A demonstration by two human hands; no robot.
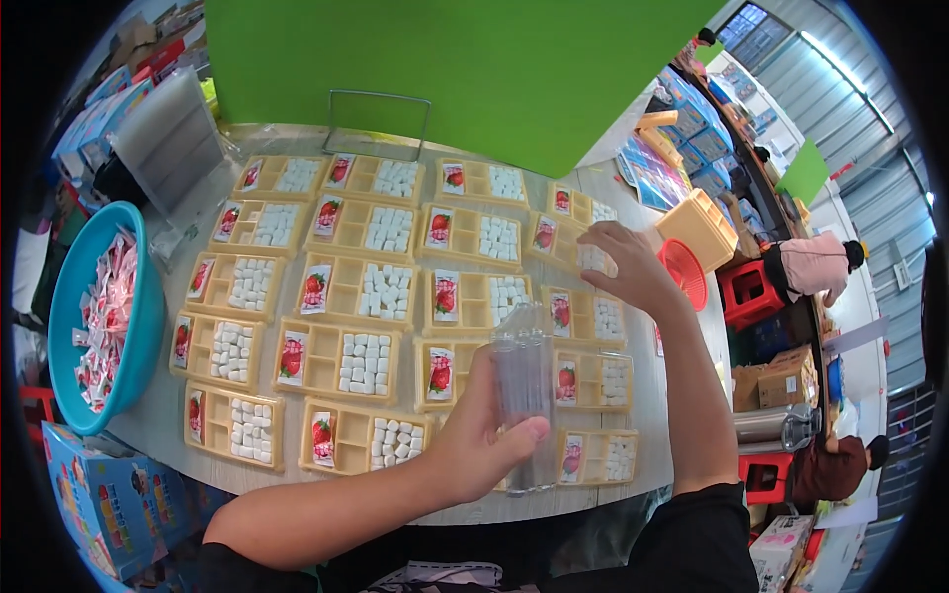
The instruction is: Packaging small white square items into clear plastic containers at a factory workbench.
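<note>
One clear plastic stack (524,381) gripped in L hand (482,437), long axis near-far; R hand (628,262) held half-open over tray (566,243), grip unclear; stack seen nearer body, L of R hand.

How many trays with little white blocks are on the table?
19 trays show: five in the far-left column, five in the next, four in the third, and five in the far-right one. Another may be hidden behind the left hand and the clear plastic it holds.
</note>
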